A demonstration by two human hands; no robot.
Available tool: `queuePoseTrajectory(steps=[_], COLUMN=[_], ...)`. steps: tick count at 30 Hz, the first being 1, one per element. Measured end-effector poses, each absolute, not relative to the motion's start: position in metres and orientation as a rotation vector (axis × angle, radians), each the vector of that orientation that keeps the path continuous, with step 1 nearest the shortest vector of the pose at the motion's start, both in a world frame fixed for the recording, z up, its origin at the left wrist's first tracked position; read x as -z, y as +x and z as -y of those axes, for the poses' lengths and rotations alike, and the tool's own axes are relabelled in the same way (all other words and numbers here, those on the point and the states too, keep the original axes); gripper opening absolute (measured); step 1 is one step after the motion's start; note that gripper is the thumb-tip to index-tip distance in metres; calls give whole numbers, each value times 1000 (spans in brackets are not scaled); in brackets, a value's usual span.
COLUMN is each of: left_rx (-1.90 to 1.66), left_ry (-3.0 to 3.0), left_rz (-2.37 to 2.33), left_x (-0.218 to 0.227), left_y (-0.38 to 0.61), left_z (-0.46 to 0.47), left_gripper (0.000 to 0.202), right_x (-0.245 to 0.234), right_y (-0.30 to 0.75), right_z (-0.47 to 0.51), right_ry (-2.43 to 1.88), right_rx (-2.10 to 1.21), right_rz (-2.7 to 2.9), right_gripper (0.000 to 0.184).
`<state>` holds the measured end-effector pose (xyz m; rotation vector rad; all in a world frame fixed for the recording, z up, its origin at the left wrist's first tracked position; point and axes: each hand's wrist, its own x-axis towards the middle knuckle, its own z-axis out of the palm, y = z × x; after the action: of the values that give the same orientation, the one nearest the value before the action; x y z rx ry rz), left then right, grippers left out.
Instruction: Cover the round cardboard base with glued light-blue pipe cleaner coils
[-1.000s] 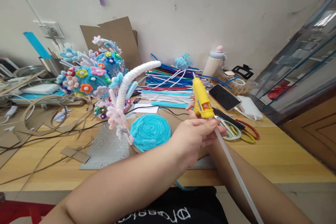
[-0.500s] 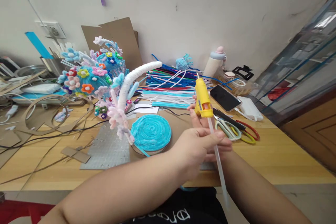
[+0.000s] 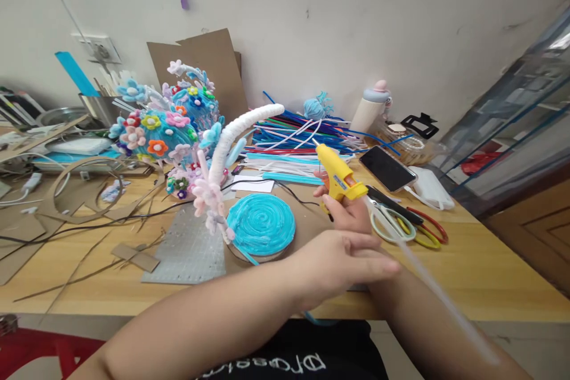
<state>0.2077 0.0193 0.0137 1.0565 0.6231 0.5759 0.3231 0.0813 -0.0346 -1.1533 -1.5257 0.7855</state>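
My right hand (image 3: 351, 214) is closed round the grip of a yellow glue gun (image 3: 338, 177), nozzle pointing up and left. A clear glue stick (image 3: 427, 285), smeared by motion, trails from the gun's back toward the lower right. Crossing over my right forearm, my left hand (image 3: 342, 261) has its fingers stretched out flat, the tips just beside the stick and holding nothing. A teal spiral disc (image 3: 261, 225) lies on the table to the left of both hands.
A flowered pipe-cleaner ornament (image 3: 164, 130) with a white fuzzy arc (image 3: 240, 127) stands at the left. Behind the gun lie a pile of pipe cleaners (image 3: 289, 136), a phone (image 3: 386, 167), a bottle (image 3: 371, 107) and scissors (image 3: 401, 225). Cardboard scraps (image 3: 133, 256) cover the left.
My left hand has let go of the glue stick and flattened out. The gun has tipped its nozzle leftward and dropped a little, and the stick has swung to the right.
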Motion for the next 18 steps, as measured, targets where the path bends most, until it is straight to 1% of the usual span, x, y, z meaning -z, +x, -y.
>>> queuePoseTrajectory(steps=[1, 2, 3, 5, 8, 10, 14, 16, 18], left_rx=[-555, -560, -588, -706, -1023, -1118, -1110, -1100, -1094], left_ry=[1130, 1210, 1297, 1484, 1701, 1856, 2231, 2379, 2484], left_rz=[-619, -633, -662, -802, -1174, -1338, -1377, -1393, -1430], left_x=[-15, -16, -16, -11, 11, 32, 62, 69, 72], left_y=[194, 178, 159, 119, 65, 43, 34, 37, 39], left_z=[-16, -11, -5, 8, 22, 24, 18, 14, 11], left_gripper=[48, 46, 38, 12, 16, 16, 24, 27, 28], right_x=[35, 35, 36, 36, 33, 27, 4, -7, -11], right_y=[323, 323, 323, 326, 332, 336, 333, 326, 318], right_z=[-84, -86, -87, -88, -84, -78, -60, -50, -41], right_ry=[-1106, -1065, -1036, -1003, -1009, -1038, -1052, -1028, -1038], right_rx=[-794, -815, -850, -925, -1024, -1061, -1113, -1100, -1071], right_rz=[1500, 1479, 1469, 1474, 1534, 1600, 1901, 2217, 2370], right_gripper=[31, 30, 28, 25, 21, 19, 19, 16, 15])
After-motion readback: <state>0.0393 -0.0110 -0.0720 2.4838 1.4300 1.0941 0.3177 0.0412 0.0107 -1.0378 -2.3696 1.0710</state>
